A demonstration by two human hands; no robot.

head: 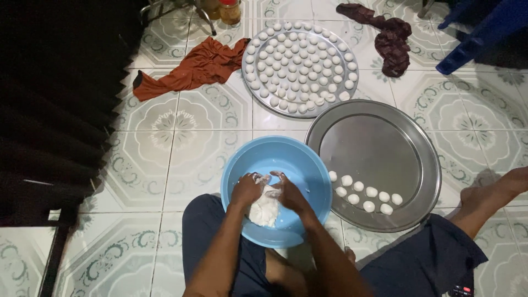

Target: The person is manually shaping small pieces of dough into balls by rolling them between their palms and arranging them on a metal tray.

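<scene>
While both hands worked low in the frame's centre:
Left hand (247, 190): gripped the soft white dough lump (264, 212).
Right hand (287, 191): pressed the lump inside the round blue plastic basin (300, 165).
Risk: sticky dough could tear, tipping the basin toward the near round steel tray (379, 148), lower right.

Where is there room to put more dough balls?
The near tray is mostly bare; its few balls sit along the edge nearest the blue bowl. The far tray is packed full. Both hands and dough fill the bowl.

Patterned pale floor tiles (181, 115) (green motifs); dark curtain (49, 99) at left; blue furniture leg (478, 38) at the far corner.
</scene>
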